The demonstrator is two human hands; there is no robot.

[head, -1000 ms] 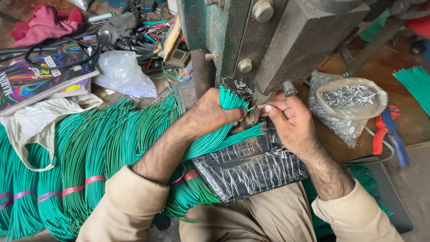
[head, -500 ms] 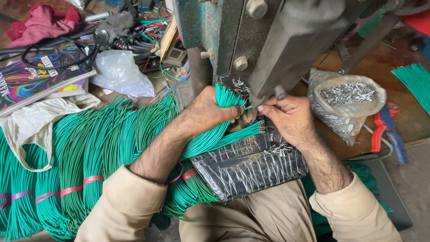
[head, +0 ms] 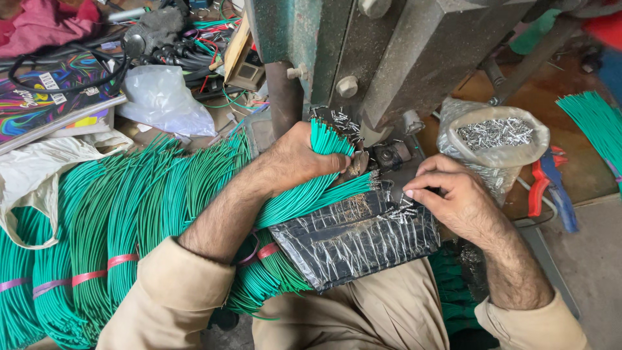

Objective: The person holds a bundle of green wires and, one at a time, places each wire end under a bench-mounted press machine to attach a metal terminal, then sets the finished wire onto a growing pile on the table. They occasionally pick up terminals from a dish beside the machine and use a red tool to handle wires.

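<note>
Green wire bundle clenched in left hand beside grey press machine | right hand pinches small metal terminals on black plastic-wrapped pad | bag of terminals nearby

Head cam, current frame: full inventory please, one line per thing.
green wire bundle: one, green, gripped in the left hand at the press
coiled green wires: many, green with pink ties, left of the lap
black wrapped pad: one, black, on the lap
loose metal terminals: several, silver, on the pad
bag of terminals: one, clear bag, silver contents, right of the press
press machine: one, grey-green, top centre
pliers: one, red and blue handles, far right
white plastic bag: one, upper left
left hand: grips the bundle
right hand: fingertips at the loose terminals
</note>
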